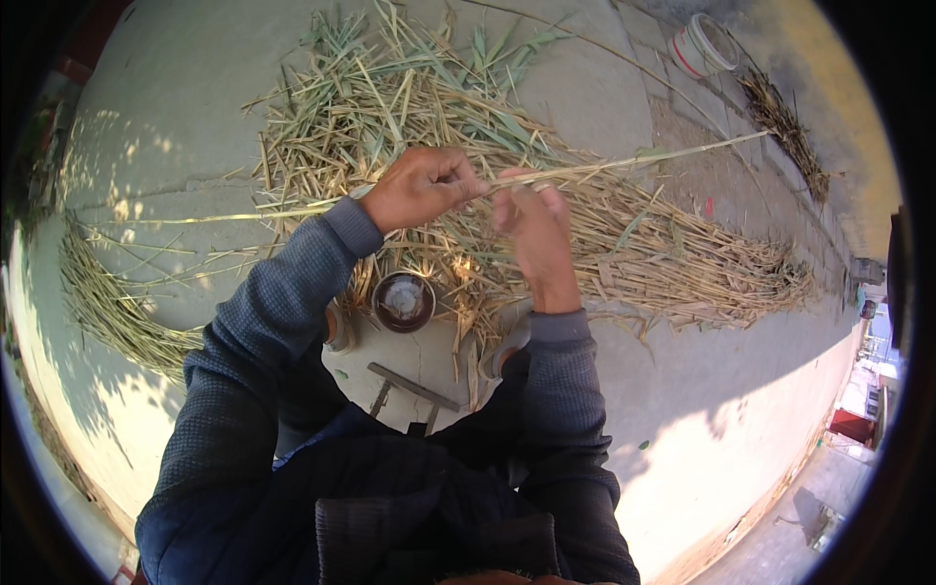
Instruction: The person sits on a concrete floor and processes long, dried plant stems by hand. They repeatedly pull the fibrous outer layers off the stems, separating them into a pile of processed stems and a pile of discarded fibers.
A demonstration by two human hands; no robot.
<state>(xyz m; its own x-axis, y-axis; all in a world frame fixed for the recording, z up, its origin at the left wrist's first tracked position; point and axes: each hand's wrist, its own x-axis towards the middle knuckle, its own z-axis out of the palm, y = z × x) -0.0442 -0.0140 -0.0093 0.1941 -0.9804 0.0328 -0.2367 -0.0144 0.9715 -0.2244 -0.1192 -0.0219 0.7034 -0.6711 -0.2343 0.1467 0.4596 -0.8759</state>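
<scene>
A long pale reed stalk (643, 160) stretches across in front of me, from the far left side to the upper right. My left hand (419, 188) is closed, pinching the stalk near its middle between thumb and fingers. Just to the right, my right hand (539, 239) has its fingers curled up against the same stalk; they are slightly blurred. Beneath both hands spreads a large heap of cut reed stalks (682, 263), with green leaves (336, 39) at its far end.
A dark round bowl (404, 300) stands between my feet, close to a small wooden stool (414, 385). A bundle of thin greenish stalks (117, 302) lies at the left. At the far right are a white bucket (704, 47) and a pile of brown stalks (785, 127) along the wall.
</scene>
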